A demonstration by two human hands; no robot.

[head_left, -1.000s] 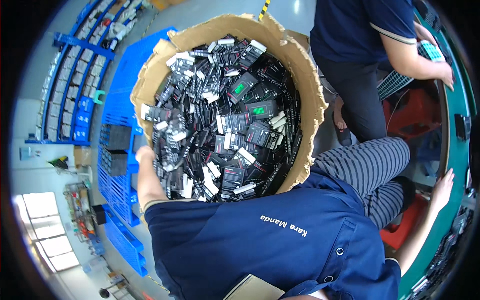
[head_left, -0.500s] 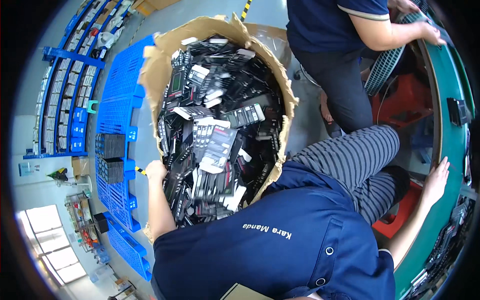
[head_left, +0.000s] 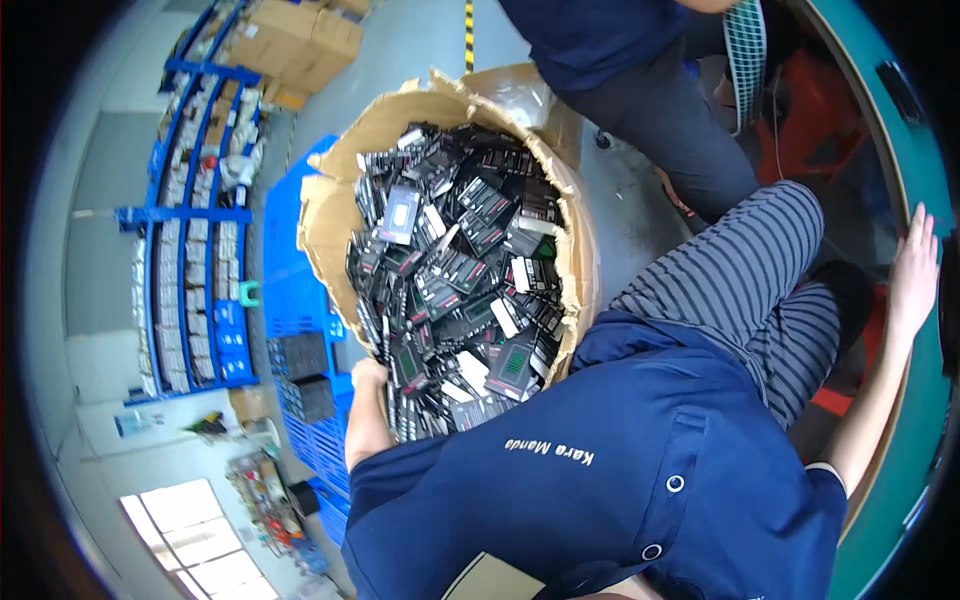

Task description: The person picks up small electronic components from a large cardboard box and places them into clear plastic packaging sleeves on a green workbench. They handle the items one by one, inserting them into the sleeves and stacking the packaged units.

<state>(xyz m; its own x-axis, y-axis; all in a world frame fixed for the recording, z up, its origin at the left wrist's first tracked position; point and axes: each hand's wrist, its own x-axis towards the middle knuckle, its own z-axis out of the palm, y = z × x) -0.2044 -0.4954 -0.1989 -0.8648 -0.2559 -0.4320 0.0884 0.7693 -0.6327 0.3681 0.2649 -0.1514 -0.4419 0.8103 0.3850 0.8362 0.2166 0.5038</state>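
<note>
A large torn-rimmed cardboard box stands in front of me, heaped with thin black and white retail boxes lying at all angles. At the box's left near rim, my left hand is closed on the cardboard edge. My right hand rests on the edge of the green-topped table at far right, its fingers stretched out and holding nothing.
Blue plastic pallets lie left of the box, with stacks of black trays on them. Beyond is a blue shelving rack. A co-worker stands ahead, near a green mesh basket and red stools.
The view has shifted, so the box appears lower and further right. Retail boxes that were blurred and tumbling now lie sharp in a different arrangement. Both my hands keep their places.
</note>
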